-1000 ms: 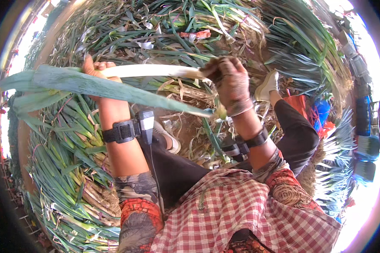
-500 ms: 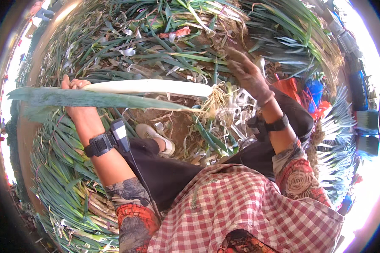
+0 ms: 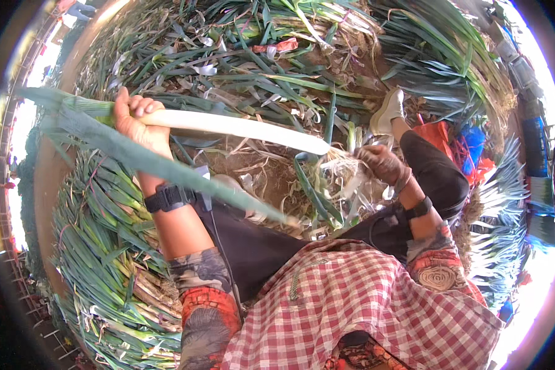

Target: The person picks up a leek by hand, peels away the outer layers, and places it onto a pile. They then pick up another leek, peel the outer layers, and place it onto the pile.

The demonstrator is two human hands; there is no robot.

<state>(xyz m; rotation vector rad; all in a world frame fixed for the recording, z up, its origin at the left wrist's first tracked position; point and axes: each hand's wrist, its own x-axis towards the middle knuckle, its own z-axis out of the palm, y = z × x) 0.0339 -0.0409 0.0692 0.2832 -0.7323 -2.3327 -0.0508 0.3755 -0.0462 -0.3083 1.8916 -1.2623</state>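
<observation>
My left hand [image 3: 143,117] is closed round a long leek [image 3: 240,131] where its white shaft turns green. The shaft points right and slightly down, toward its pale roots [image 3: 339,154]. One broad green leaf [image 3: 166,166] hangs from the leek across my left wrist, its tip blurred over my lap. At the root end my right hand [image 3: 383,165], which seems gloved, has its fingers closed on the roots. The leek hangs in the air above ground strewn with peeled leaves.
Heaped leeks lie far ahead [image 3: 277,21], far right [image 3: 431,46] and at my left [image 3: 105,259]. White-shafted leeks [image 3: 493,216] are laid out on my right, near red [image 3: 435,137] and blue [image 3: 473,148] plastic. Stripped peelings [image 3: 364,191] litter the ground between my white shoes [image 3: 388,112].
My right hand has come down from beyond the root end and closed on the roots. The leek's root end has dipped and moved right; my left hand is a little higher and farther right.
</observation>
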